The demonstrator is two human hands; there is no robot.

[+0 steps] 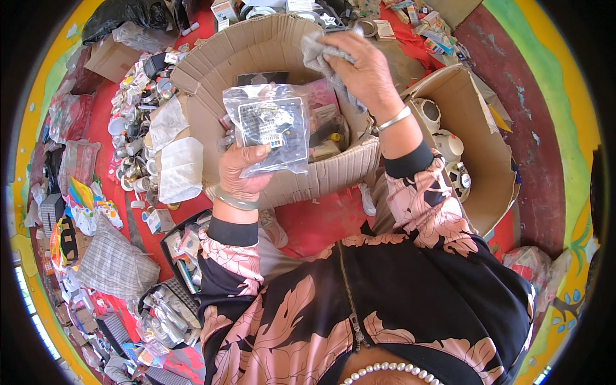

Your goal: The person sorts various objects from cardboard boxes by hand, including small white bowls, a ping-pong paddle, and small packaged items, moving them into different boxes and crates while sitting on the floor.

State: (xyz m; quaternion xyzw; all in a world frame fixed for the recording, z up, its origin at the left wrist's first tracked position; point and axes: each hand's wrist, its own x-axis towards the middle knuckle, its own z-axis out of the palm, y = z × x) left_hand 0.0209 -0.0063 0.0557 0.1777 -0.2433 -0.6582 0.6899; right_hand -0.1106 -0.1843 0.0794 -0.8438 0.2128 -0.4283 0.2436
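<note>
My left hand (pixel 244 172) grips a clear plastic bag (pixel 269 128) by its lower left corner, thumb across the front. A flat, dark, square item shows through the plastic; glare hides what it is. Farther right and higher, my right hand (pixel 366 70) is closed on a crumpled light grey cloth (pixel 319 54), part of which hangs below the fingers. The bag and the cloth are apart. Both hands are over a large open cardboard box (pixel 308 183), where several packaged goods and a pink item (pixel 322 94) lie.
A second cardboard box (pixel 484 173) at the right holds several white balls (pixel 448 146). Left of the large box, many small goods (pixel 135 128) crowd the red floor covering, with white cloths (pixel 181 170) at the box's edge. Black trays (pixel 170 308) of packets stand by my left side.
</note>
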